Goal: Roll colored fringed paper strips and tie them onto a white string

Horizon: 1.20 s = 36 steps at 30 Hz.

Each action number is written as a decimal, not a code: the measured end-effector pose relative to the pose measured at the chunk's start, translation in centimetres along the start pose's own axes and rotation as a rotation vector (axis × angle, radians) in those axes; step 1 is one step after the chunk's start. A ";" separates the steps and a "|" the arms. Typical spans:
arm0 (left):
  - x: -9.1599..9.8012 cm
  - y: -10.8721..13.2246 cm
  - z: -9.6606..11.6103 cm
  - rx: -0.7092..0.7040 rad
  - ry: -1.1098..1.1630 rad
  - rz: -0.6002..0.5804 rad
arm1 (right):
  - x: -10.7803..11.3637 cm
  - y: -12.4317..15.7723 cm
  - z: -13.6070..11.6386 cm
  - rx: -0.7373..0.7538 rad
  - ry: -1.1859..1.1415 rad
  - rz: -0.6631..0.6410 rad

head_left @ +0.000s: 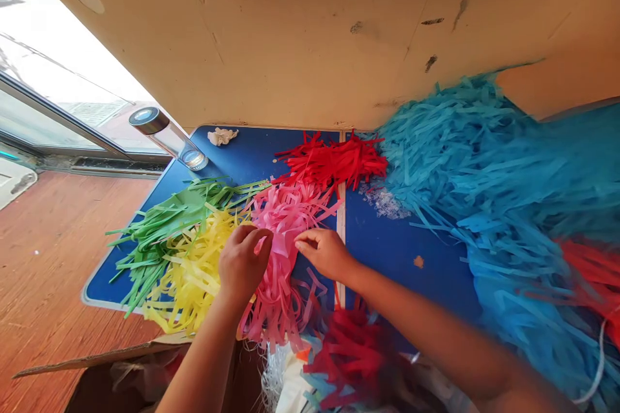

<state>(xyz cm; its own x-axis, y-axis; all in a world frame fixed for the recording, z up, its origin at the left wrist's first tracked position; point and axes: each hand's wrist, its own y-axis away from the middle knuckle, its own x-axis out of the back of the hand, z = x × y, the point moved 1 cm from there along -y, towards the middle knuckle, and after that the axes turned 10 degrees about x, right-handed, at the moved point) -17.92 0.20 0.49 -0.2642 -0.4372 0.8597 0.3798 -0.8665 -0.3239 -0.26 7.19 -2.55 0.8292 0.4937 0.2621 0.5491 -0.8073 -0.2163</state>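
A bundle of pink paper strips (283, 226) lies on the blue table (387, 251) between my two hands. My left hand (242, 261) is closed, its fingers pinching the pink strips at the bundle's left side. My right hand (324, 250) pinches the same bundle from the right, fingertips pressed together on the strips. Yellow strips (194, 271) lie just left of my left hand, with green strips (169, 219) behind them. Red strips (334, 161) rest beyond the pink ones.
A big heap of blue strips (494, 193) fills the right side. A clear bottle with a metal cap (167, 135) stands at the far left by a crumpled white scrap (221, 135). More red strips (349, 348) and a cardboard box (111, 368) sit near me. A beige wall rises behind.
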 end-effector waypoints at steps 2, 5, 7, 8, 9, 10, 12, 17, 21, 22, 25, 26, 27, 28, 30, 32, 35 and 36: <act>0.0 0.2 -0.3 0.027 0.069 0.021 | -0.7 0.2 -0.4 0.082 0.087 -0.055; -0.1 0.0 -0.8 0.059 0.095 0.028 | -1.5 0.3 -0.5 0.304 0.363 -0.238; -0.1 -0.5 -1.0 0.087 0.105 0.033 | -1.7 0.2 -0.3 0.386 0.539 -0.441; 0.0 -0.7 -1.0 0.101 0.110 0.036 | -1.7 0.1 -0.3 0.400 0.602 -0.523; 0.0 -0.8 -1.0 0.117 0.113 0.042 | -1.7 0.1 -0.2 0.408 0.647 -0.574; 0.1 -0.7 -0.8 0.134 0.115 0.055 | -1.7 0.0 -0.2 0.416 0.677 -0.596; 0.3 -0.1 0.0 0.173 0.114 0.102 | -1.7 0.0 -0.4 0.444 0.709 -0.607; -0.1 2.5 2.8 0.259 -0.128 0.066 | -2.0 0.2 -0.7 0.425 0.739 -0.630; 0.4 2.7 3.2 0.291 -0.322 -0.078 | -2.0 0.5 -0.5 0.478 0.747 -0.628; 0.9 2.5 3.1 0.273 -0.328 -0.092 | -1.9 0.6 -0.4 0.496 0.753 -0.625; 3.0 1.7 2.9 0.236 -0.343 -0.099 | -1.8 0.8 -0.1 0.487 0.806 -0.640; 3.8 1.3 2.9 0.232 -0.351 -0.074 | -1.7 0.8 0.0 0.476 0.827 -0.647; 4.7 0.9 2.9 0.225 -0.360 -0.034 | -1.7 0.9 0.1 0.468 0.843 -0.651; 5.6 0.3 2.9 0.215 -0.367 0.018 | -1.8 0.9 0.1 0.466 0.853 -0.650; 7.3 -1.1 2.9 0.208 -0.372 0.124 | -1.8 1.0 0.1 0.469 0.862 -0.643; 9.0 -2.9 2.8 0.230 -0.368 0.195 | -2.0 1.2 -0.1 0.462 0.867 -0.647; 11.5 -6.0 2.9 0.293 -0.368 0.263 | -2.2 1.3 -0.3 0.442 0.880 -0.646; 12.3 -7.0 3.2 0.304 -0.365 0.282 | -2.3 1.3 -0.4 0.436 0.881 -0.644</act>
<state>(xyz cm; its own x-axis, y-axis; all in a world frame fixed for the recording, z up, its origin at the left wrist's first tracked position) -20.95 1.61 14.64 0.1884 -0.4838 0.8547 0.6443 -0.5959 -0.4794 -1.49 4.88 -3.09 0.1199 0.2383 0.9638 0.9718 -0.2269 -0.0648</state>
